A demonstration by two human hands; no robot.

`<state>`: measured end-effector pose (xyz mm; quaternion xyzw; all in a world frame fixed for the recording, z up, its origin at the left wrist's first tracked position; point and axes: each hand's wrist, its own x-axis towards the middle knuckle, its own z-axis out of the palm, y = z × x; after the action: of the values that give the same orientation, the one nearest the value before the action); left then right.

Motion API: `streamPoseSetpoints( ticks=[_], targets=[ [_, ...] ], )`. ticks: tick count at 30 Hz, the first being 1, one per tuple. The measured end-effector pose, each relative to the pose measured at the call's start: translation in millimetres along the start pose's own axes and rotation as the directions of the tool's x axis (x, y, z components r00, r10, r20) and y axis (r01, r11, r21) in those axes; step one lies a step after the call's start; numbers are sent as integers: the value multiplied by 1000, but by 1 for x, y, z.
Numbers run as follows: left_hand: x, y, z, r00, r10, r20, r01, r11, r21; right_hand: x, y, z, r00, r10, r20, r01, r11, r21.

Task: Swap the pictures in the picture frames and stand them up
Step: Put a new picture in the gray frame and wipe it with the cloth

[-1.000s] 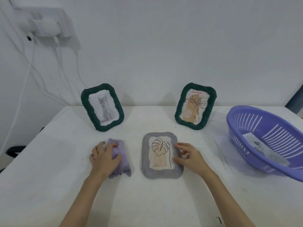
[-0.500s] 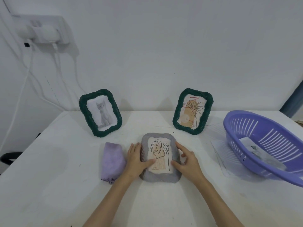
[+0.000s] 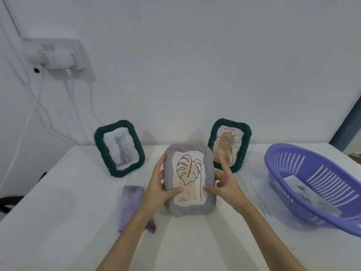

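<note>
A grey woven picture frame [image 3: 190, 180], with a line drawing of a monstera leaf [image 3: 188, 170] in it, is held at the middle of the white surface [image 3: 58, 222], tilted back with its face toward the camera; whether its lower edge touches the surface cannot be told. It is gripped at its left edge by the left hand [image 3: 158, 184], the thumb laid across the lower front and the fingers curled behind. The right edge is held by the right hand [image 3: 226, 182], its thumb pressed on the lower front, while the index finger is raised straight and apart from the frame. Behind, two dark green woven frames are stood upright near the wall: the cat picture frame [image 3: 119, 148] at the left and the plant drawing frame [image 3: 229, 144] at the right, partly hidden by the right hand. A folded lilac cloth [image 3: 130, 204] is laid just left of the left forearm. A purple slotted basket [image 3: 316, 184] with papers in it is set at the right.
</note>
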<state>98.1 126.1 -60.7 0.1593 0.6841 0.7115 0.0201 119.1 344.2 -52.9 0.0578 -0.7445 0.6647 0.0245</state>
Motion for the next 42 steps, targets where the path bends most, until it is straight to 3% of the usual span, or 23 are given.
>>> streamPoseSetpoints(
  ticks=[8,14,23,32,42],
  targets=[
    [12,15,-12,999,22,49,-17,995,-93,14,-26,0,989,-63,131,49,993,103],
    [36,21,-19,998,49,37,-48,998,-48,43,-29,0,977,-91,190,67,989,128],
    [100,2,-40,999,50,-18,-46,985,164,110,-3,8,971,-205,123,204,979,24],
    [175,-31,-56,995,57,-83,-37,971,236,193,30,12,974,-221,41,223,974,-30],
    [194,-48,-60,993,69,-99,-39,961,274,212,43,19,973,-228,-22,225,970,-92]
  ],
)
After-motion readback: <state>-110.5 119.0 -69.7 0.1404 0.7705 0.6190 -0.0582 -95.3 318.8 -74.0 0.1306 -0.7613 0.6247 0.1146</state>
